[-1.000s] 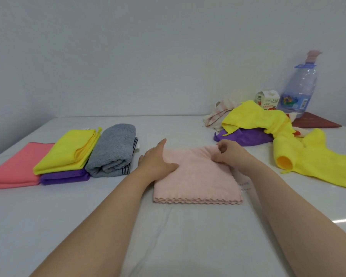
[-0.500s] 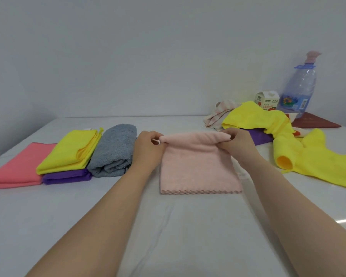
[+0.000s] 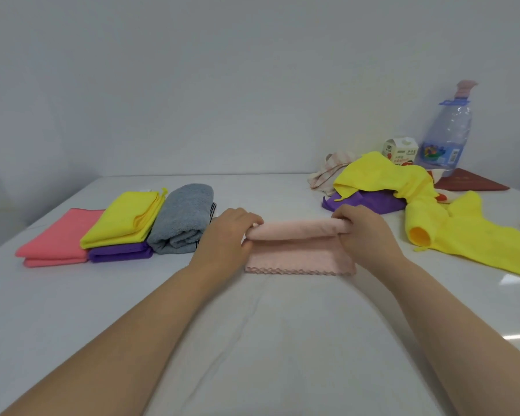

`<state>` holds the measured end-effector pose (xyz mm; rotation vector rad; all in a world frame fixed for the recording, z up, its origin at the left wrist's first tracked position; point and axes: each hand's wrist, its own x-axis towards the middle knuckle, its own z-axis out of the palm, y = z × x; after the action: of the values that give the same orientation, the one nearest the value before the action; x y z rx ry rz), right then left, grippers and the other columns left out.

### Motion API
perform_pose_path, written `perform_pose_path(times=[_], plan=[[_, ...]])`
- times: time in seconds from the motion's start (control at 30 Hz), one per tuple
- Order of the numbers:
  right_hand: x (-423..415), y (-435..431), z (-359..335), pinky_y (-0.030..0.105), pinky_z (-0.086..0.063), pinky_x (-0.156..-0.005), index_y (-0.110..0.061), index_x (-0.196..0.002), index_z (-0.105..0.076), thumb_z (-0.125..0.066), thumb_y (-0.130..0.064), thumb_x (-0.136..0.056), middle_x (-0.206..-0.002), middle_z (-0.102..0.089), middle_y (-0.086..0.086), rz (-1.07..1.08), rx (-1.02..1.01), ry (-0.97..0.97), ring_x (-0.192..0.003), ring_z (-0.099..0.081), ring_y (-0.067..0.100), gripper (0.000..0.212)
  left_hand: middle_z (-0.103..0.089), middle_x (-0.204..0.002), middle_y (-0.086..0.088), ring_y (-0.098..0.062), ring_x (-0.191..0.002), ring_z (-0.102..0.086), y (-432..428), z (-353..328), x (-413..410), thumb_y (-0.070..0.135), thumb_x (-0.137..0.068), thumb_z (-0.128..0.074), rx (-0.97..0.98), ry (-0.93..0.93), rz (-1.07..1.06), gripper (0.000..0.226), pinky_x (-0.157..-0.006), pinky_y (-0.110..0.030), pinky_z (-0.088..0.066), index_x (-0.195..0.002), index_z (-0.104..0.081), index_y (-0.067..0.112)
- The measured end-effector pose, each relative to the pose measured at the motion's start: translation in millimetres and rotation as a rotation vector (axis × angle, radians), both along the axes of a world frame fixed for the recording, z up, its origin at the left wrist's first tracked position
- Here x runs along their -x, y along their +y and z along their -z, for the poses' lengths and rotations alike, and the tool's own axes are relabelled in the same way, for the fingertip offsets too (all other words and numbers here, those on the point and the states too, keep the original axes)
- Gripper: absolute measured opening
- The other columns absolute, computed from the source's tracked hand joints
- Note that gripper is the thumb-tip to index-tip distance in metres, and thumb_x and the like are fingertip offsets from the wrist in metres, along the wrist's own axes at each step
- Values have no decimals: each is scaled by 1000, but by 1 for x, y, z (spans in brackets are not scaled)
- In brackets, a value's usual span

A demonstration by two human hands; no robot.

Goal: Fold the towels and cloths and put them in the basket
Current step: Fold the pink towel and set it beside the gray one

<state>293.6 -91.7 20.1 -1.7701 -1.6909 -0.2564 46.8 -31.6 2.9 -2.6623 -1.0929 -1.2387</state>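
White tabletop [image 3: 282, 355] set against a plain pale wall [image 3: 252, 85] forms the work area. Compared with one second ago, the pink cloth [image 3: 297, 256] at centre frame no longer lies flat. Its far edge, then pressed by a flat left hand and pinched at one corner by the right, has been lifted and drawn toward the near scalloped edge. A rounded fold now sits across the upper part of the cloth, while the lower part rests on the table. Judgement: a further halving fold is under way and not yet laid down. Left hand [image 3: 225, 235] grips the left end of the raised fold, fingers curled over it; right hand [image 3: 364, 232] grips the right end likewise. Both hands are closed on fabric, neither released. Finished items lie at left of frame: coral cloth [image 3: 57, 238], folded yellow cloth [image 3: 123, 220] on a folded purple cloth [image 3: 120, 252], and grey towel [image 3: 183, 220]. Unfolded yellow cloth [image 3: 463, 235] and unfolded purple cloth [image 3: 370, 202] remain heaped at upper right. No basket is in view, so the transfer step is judged outstanding.
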Motion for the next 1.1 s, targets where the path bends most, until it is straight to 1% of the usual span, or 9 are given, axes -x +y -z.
perform_pose_path(times=[0.13, 0.3, 0.5, 0.6, 0.7, 0.8, 0.93, 1.0, 1.1], plan=[[-2, -13, 4, 30, -32, -64, -7, -83, -66, -60, 7, -65, -77, -63, 10, -63, 36, -187, -76, -56, 33, 23, -57, -85, 0, -16, -80, -45, -7, 11, 7, 12, -73, -43, -87, 172, 57, 26, -67, -35, -44, -91, -62, 15], [-1, -21, -8, 27, -32, -72, -12, -97, -65, -57, 1, -71, -93, -62, 4, -82, 146, -217, -93, -52, 23, 30, -57, -81, -1, -18, -77, -44, -8, 6, 8, 11, -71, -41, -104, 226, 76, 26, -67, -31, -38, -83, -63, 11], [4, -22, -9, 28, -39, -79, -24, -111, -62, -59, -25, -81, -105, -55, -1, -86, 460, -349, -102, -51, 19, 30, -58, -85, 0, -18, -84, -49, -12, 5, 9, 21, -75, -44, -112, 300, 88, 23, -75, -32, -40, -78, -65, 12], [7, -23, -6, 33, -43, -83, -20, -107, -66, -59, -35, -81, -102, -56, 2, -72, 437, -277, -101, -51, 20, 31, -63, -96, -3, -22, -97, -55, -15, -1, -1, 28, -84, -42, -123, 253, 66, 32, -84, -30, -38, -69, -65, 11], [10, -23, -6, 34, -43, -81, -18, -97, -69, -58, -46, -83, -96, -56, 3, -72, 407, -248, -97, -51, 20, 33, -63, -118, -4, -24, -116, -52, -20, -22, -29, 30, -93, -32, -13, 192, 31, 42, -96, -25, -28, -99, -70, 12], [10, -23, -6, 35, -40, -75, -13, -84, -69, -46, -49, -92, -87, -55, 5, -82, 400, -213, -86, -49, 20, 43, -48, -141, 1, -19, -135, -33, -20, -32, -59, 28, -102, -27, 210, 315, -33, 42, -109, -27, -20, -136, -48, 16], [14, -23, -8, 34, -32, -66, -6, -75, -60, -35, -41, -99, -78, -56, 8, 36, 364, -268, -79, -51, 25, 49, -21, -156, 1, -23, -145, -12, -16, -5, -59, 40, -102, -18, 271, 670, -147, 52, -116, -44, -11, -150, -19, 19], [21, -22, -10, 31, -29, -66, -11, -73, -52, -36, -38, -99, -76, -56, 8, 144, 370, -363, -79, -53, 28, 41, -8, -160, 2, -22, -146, -5, -16, 10, -53, 42, -102, -16, 310, 688, -171, 55, -117, -48, -6, -152, -6, 21], [38, -11, -15, 32, -40, -60, -13, -56, -52, -58, -18, -84, -58, -59, 10, 219, 75, -480, -59, -57, 31, 29, -4, -160, 2, -23, -147, -1, -15, 14, -54, 41, -101, -15, 272, 686, -174, 56, -116, -52, -4, -152, -2, 22]])
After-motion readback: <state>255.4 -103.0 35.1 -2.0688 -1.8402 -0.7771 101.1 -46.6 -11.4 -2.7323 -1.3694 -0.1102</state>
